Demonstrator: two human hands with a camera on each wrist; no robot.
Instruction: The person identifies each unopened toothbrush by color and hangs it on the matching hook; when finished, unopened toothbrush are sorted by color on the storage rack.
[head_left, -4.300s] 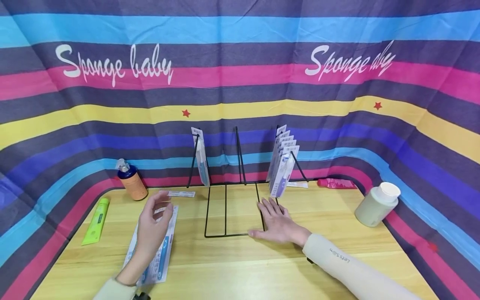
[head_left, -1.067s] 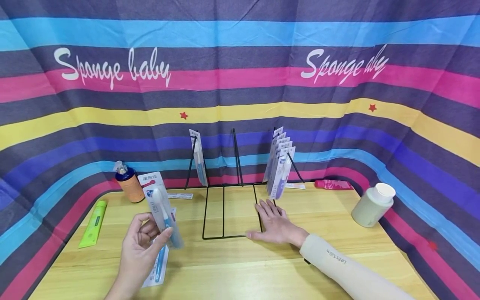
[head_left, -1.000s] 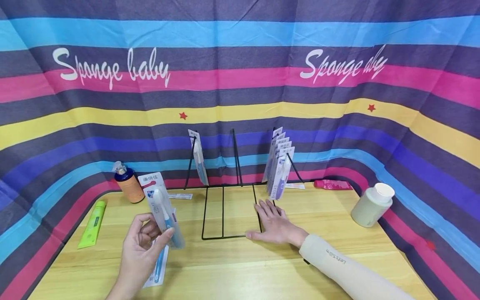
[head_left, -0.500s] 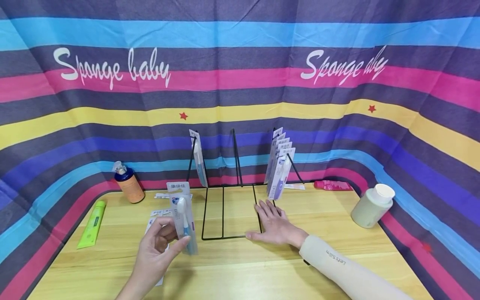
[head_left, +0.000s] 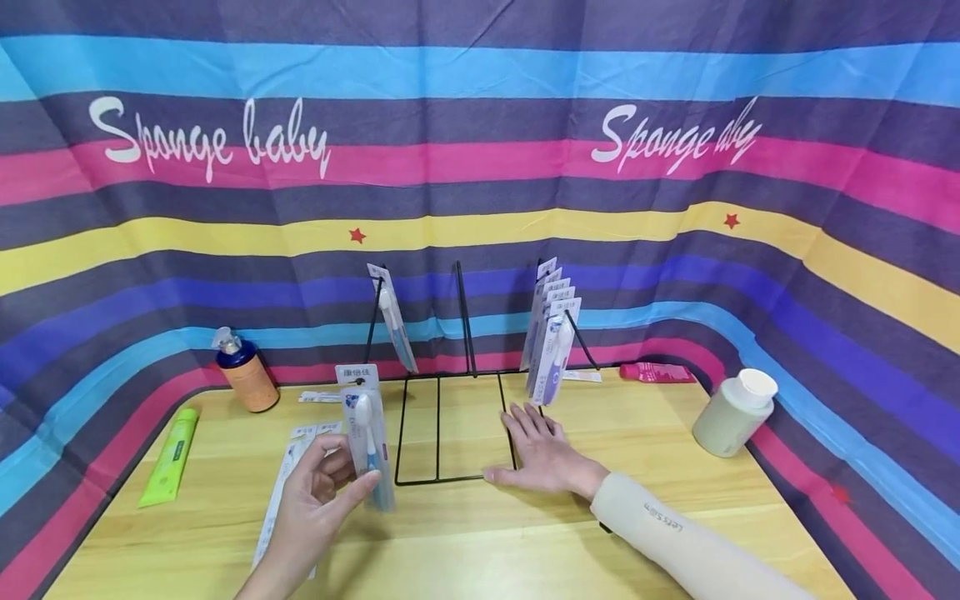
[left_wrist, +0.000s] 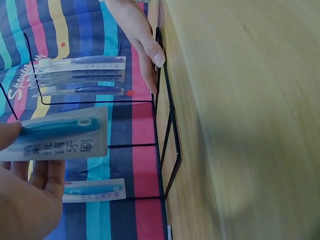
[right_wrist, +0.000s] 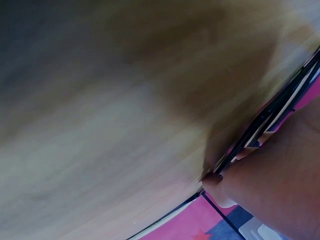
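My left hand [head_left: 318, 492] pinches a packaged toothbrush [head_left: 366, 442] between thumb and fingers, upright in front of the rack's left side. In the left wrist view, the back of the pack [left_wrist: 60, 134] shows a blue handle and printed characters. My right hand [head_left: 546, 454] lies with spread fingers on the right side of the black wire rack's base [head_left: 438, 433]. One blue toothbrush pack [head_left: 393, 321] hangs on the rack's left hook. Several purple toothbrush packs [head_left: 553, 354] hang in a row on the right one; the middle hook [head_left: 464, 321] holds nothing.
More toothbrush packs [head_left: 279, 487] lie on the table, partly behind my left hand. A pump bottle [head_left: 251, 379] and green tube [head_left: 171, 458] stand or lie at left. A pink tube [head_left: 658, 372] and pale bottle [head_left: 735, 414] are at right. A striped cloth [head_left: 480, 187] hangs behind.
My left hand, earlier empty over the packs on the table, has lifted a toothbrush pack and carried it right, toward the rack. My right hand has stayed on the rack's base.
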